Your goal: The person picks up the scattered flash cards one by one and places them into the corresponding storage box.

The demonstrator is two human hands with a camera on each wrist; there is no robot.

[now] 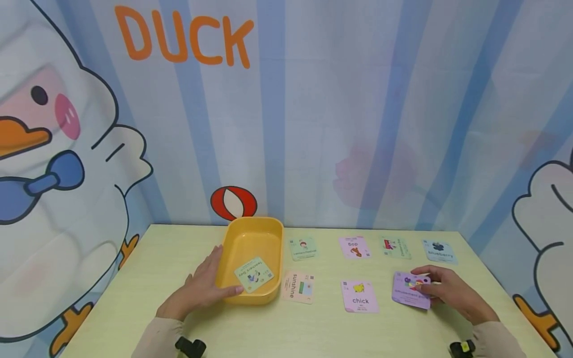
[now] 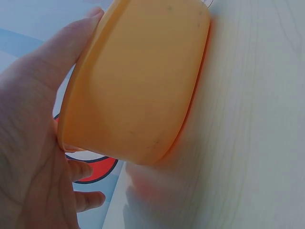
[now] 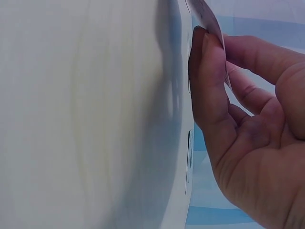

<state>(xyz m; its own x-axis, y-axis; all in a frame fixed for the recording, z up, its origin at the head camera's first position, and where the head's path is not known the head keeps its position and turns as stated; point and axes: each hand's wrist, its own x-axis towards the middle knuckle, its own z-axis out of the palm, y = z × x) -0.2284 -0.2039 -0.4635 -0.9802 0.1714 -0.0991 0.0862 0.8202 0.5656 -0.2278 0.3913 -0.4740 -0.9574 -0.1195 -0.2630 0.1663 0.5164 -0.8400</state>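
The right hand (image 1: 452, 293) is pinching the purple amusement card (image 1: 408, 291); the left hand (image 1: 203, 286) is resting uncurled against the yellow tray (image 1: 256, 232). One Teachers' Day card (image 1: 254, 274) is lying inside, while six others (image 1: 360, 297) are lying outside.

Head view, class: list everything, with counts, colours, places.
Table: one, pale yellow, bottom
Tray: one, yellow, on table
Tray card: one, green, inside
Loose cards: six (two green, two pink, blue, peach), on table
Purple card: one, front right
Curtain: one, blue-white, behind table
Letters: four, orange, on curtain
Printed ball: one, red-white, behind tray
Printed figures: two, mostly white, sides
Wrist devices: two, black, bottom
Sleeves: two, beige
Left hand: one, touching tray
Right hand: one, holding purple card
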